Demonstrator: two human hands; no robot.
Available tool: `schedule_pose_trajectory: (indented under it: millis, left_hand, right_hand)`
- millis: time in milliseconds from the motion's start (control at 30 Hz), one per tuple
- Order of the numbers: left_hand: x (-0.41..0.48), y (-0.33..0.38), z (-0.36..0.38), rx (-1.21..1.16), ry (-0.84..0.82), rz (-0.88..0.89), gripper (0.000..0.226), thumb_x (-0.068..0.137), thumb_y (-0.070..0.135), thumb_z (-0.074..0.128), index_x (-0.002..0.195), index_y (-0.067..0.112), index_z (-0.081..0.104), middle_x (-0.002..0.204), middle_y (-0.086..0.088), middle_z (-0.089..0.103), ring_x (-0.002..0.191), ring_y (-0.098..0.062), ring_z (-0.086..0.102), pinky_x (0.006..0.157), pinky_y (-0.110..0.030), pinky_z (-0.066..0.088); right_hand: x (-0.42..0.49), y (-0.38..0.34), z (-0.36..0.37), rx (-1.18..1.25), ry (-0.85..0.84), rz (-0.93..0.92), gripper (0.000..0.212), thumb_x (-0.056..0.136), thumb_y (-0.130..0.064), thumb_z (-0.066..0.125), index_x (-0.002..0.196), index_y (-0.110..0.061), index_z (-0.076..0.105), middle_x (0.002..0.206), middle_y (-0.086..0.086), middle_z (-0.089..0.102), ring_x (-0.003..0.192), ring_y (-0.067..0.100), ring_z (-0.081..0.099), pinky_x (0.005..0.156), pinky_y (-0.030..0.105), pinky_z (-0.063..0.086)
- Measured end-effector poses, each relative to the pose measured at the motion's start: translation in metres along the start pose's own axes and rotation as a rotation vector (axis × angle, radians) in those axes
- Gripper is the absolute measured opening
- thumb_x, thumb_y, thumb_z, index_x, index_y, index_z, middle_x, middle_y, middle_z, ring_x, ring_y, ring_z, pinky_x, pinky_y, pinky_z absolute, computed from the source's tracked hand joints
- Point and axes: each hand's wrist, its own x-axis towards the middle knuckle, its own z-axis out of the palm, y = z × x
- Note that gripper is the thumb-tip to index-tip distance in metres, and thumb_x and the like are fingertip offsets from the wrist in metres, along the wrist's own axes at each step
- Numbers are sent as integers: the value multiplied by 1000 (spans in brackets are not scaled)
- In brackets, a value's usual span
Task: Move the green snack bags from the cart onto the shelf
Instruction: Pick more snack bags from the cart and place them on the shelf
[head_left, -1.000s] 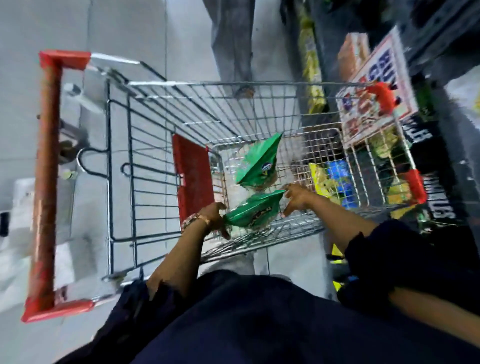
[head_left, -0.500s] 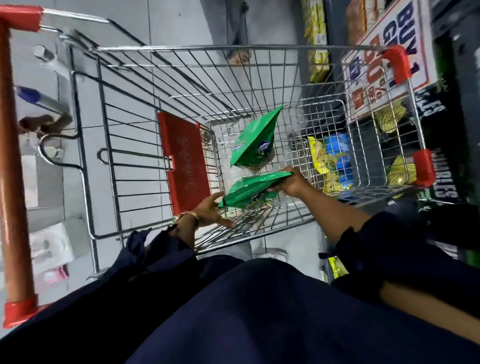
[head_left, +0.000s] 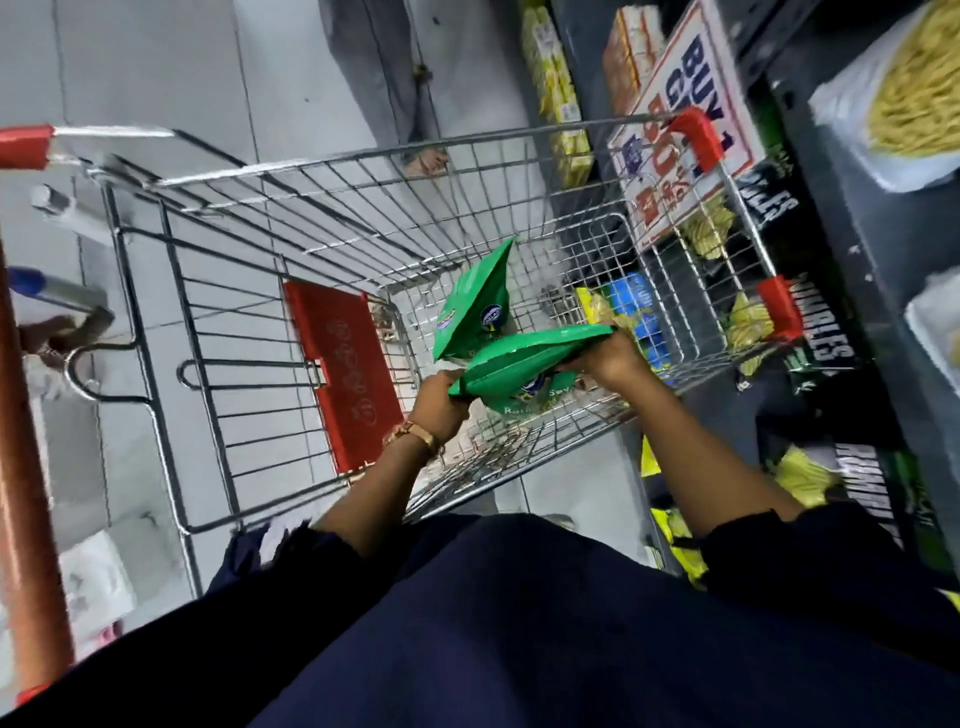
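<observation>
Both arms reach down and forward into the wire cart (head_left: 363, 218), bare forearms coming out of dark blue sleeves. The left hand (head_left: 439, 400), with a gold bracelet (head_left: 413, 434) at the wrist, closes around the near left corner of a green snack bag (head_left: 524, 361), fingers curled under its edge. The right hand (head_left: 610, 356) pinches the far right end of the same bag, wrist bent a little inward, so the bag lies nearly flat between the two hands, inside the basket and above its floor. A second green snack bag (head_left: 475, 304) stands tilted behind it, leaning toward the cart's far side; whether the two bags touch I cannot tell. The red flap (head_left: 345, 379) of the child seat sits left of the hands. To the right, just beside the cart, the shelf (head_left: 831, 291) carries yellow packets and a red-and-blue promo sign (head_left: 680, 119).
</observation>
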Motion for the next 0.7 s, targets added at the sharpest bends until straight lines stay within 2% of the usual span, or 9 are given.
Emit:
schedule_pose_trajectory:
  millis: [67,133,267,333,433,500,567,633,700]
  left_hand:
    - [-8,20,-1,-95,11,48,20,92,-2,54,106,-10,65,104,-32,69,87,-40,70,79,-53,60]
    - [-19,40,-1,-224,43,93,23,95,-4,50,112,-14,61,112,-31,66,93,-38,68,82,-47,59]
    - [-44,95,-5,-292,205,283,26,96,1,50,82,-17,63,83,-29,69,74,-37,69,67,-29,57]
    - [-57,127,-8,-229,306,466,33,92,11,51,71,-12,60,66,-23,63,62,-24,57,55,-27,41]
    - [-71,171,-14,-153,367,671,31,89,17,49,60,6,52,54,-9,49,57,-20,39,57,-32,24]
    - [-80,200,-14,-162,316,802,30,91,16,49,61,12,51,53,-7,49,54,-22,37,55,-39,33]
    - [-89,229,-11,-195,230,921,31,92,15,51,62,21,53,50,6,50,46,-10,46,51,-34,44]
    - [-101,260,-1,-173,177,1072,40,92,8,53,63,36,49,52,21,47,49,10,48,52,-9,36]
    - [-118,290,17,-152,110,1209,39,92,5,54,70,37,46,62,22,49,59,9,45,56,-9,30]
  right_hand:
    - [-19,-1,-15,7,102,-55,53,70,13,78,117,19,56,125,29,63,111,30,62,88,23,52]
    - [-41,-3,-30,77,209,-130,46,70,10,79,112,18,61,108,19,69,94,16,59,56,4,45]
    - [-86,-7,-61,122,424,-250,10,74,8,77,71,9,67,49,-15,65,36,-15,47,36,4,32]
    - [-114,-15,-78,136,523,-326,24,75,11,73,57,1,60,46,-11,64,39,-5,52,44,10,42]
    - [-160,-29,-104,245,626,-490,14,71,10,75,76,-2,69,83,22,74,73,25,67,69,42,55]
    - [-188,-29,-125,327,670,-585,17,67,-5,80,71,-18,70,72,10,73,68,14,63,61,36,55]
    - [-219,-24,-142,375,748,-613,21,65,-22,80,55,-13,64,52,-3,61,50,8,53,45,26,45]
    - [-244,-11,-158,366,891,-600,41,64,-36,80,57,-1,59,46,9,51,50,9,46,40,37,42]
    - [-274,4,-172,390,1028,-573,35,66,-39,80,53,-13,61,47,-2,53,54,5,50,45,42,49]
